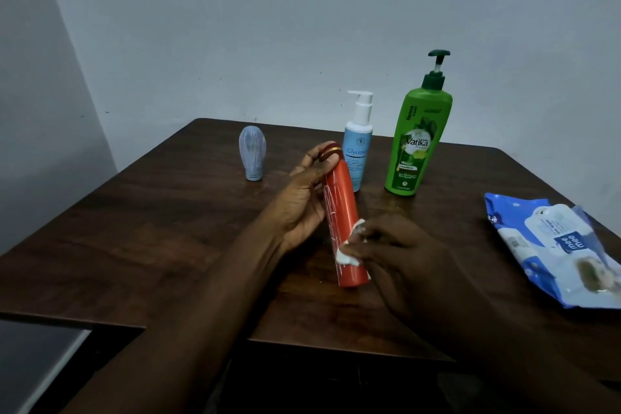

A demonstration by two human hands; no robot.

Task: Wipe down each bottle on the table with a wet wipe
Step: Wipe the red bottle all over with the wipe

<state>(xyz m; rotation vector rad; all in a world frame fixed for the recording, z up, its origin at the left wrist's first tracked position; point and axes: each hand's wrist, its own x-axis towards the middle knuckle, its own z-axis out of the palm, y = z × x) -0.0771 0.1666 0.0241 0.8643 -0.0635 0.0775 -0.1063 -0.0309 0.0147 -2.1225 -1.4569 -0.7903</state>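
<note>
Orange bottle (340, 198) is held by the left grip (299, 208); wet wipe (346, 257) is pinched against it by the right grip (403, 262).

Dim, cool light is reaching the scene, brightening the far wall (302, 27) while the right hand (400, 255) and the near forearms (201, 312) are lying in deep shadow. A faint sheen is showing on the table (151, 212) at left. Edges are bending; detail is looking soft.
</note>
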